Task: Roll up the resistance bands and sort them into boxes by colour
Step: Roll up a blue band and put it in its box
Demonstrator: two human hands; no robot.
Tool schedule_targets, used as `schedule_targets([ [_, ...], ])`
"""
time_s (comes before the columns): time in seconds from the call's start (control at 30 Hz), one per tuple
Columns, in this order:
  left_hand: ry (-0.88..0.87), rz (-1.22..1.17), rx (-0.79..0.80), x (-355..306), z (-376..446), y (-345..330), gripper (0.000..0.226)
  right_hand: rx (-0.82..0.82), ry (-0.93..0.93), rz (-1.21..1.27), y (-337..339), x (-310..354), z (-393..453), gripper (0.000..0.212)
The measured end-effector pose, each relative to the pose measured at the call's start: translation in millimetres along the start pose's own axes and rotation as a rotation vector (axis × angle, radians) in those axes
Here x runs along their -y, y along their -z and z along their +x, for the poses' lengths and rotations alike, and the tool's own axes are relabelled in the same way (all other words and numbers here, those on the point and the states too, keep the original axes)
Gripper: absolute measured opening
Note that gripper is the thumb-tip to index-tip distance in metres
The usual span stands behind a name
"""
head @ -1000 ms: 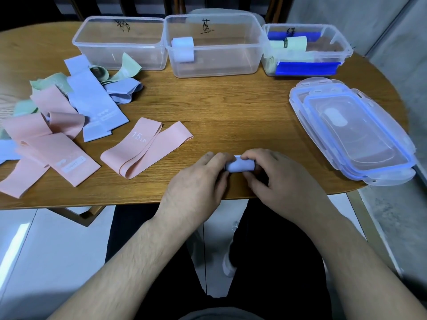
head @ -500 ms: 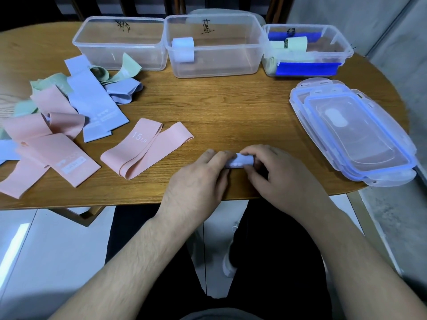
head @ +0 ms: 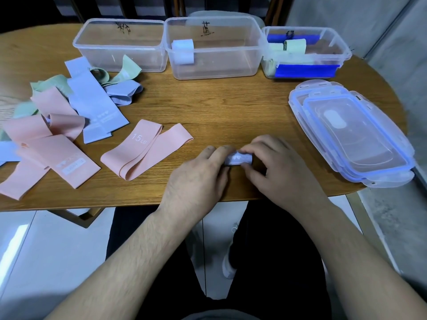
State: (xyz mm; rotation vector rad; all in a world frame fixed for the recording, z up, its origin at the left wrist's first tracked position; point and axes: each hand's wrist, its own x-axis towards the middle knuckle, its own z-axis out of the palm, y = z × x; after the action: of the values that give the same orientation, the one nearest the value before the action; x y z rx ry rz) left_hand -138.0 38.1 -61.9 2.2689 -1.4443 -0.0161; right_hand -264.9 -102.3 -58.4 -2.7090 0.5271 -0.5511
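A tightly rolled light-blue band (head: 238, 159) lies near the table's front edge, pinched between my left hand (head: 196, 179) and my right hand (head: 275, 172), fingers curled round its two ends. A flat pink band marked 15 LB (head: 145, 151) lies to the left. Further left is a heap of pink, blue and green bands (head: 69, 112). Three clear boxes stand at the back: the left box (head: 120, 42) holds nothing, the middle box (head: 212, 47) holds one rolled blue band (head: 183, 51), the right box (head: 305, 51) holds rolled green bands (head: 294, 46).
A stack of clear lids with blue rims (head: 351, 132) lies at the right of the wooden table (head: 219, 107). A blue strip (head: 305, 71) shows in the right box. My legs and the white floor are below the table edge.
The blue roll has turned between my fingers, and its white printed mark now faces up. Both hands stayed at the same spot.
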Motion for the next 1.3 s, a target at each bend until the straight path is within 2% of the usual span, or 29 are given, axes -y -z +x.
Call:
schedule_targets([
  [0.2, 0.01, 0.055, 0.005, 0.3, 4.2, -0.9, 0.037, 0.006, -0.017, -0.025, -1.7, -2.4, 4.1, 0.031],
  [0.4, 0.031, 0.122, 0.04, 1.2, 14.4, -0.9, 0.045, 0.147, -0.05, -0.038, 0.4, -4.6, 11.5, 0.048],
  [0.5, 0.039, 0.129, 0.071, 2.3, 20.1, -1.9, 0.049, 0.171, -0.064, -0.045, -1.5, -6.0, 17.8, 0.046],
  [0.73, 0.038, 0.012, 0.067, 5.4, 24.1, -2.8, 0.053, 0.11, -0.078, -0.056, -7.8, -5.7, 28.0, 0.033],
  [0.93, 0.196, -0.348, 0.107, 5.2, 28.2, 3.0, 0.056, 0.092, -0.166, 0.028, -2.9, 4.3, 30.6, 0.027],
  [1.07, 0.461, -0.923, 0.122, 0.2, 27.6, 8.7, 0.056, 0.003, -0.271, 0.145, -0.5, 17.7, 29.9, 0.032],
  [1.17, 0.613, -1.281, 0.136, -9.4, 25.9, 14.9, 0.041, -0.031, -0.272, 0.234, -2.2, 32.6, 27.8, 0.034],
  [1.3, 0.655, -1.464, 0.078, -16.8, 20.8, 25.6, 0.024, -0.042, -0.226, 0.303, -7.6, 48.5, 21.2, 0.036],
])
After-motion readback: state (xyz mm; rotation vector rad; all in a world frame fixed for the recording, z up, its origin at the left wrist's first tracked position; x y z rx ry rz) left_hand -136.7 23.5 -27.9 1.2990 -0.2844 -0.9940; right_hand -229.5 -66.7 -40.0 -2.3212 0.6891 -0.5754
